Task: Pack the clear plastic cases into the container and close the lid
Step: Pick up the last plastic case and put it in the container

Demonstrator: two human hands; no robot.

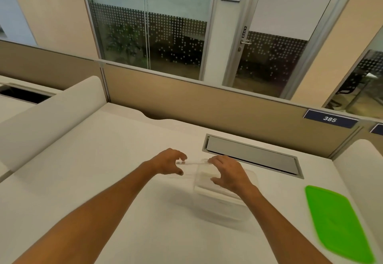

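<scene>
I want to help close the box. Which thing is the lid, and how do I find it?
Start at the white desk and look along its right side, near the white divider. The lid lies flat there, apart from both hands and from the clear container in the middle. It is the only bright green thing, a flat rectangle with rounded corners.

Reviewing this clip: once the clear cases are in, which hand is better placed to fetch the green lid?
Probably the right hand. The green lid lies flat on the desk on that side, off the clear container, with nothing between them. The left hand would have to cross over the container to get there.
</scene>
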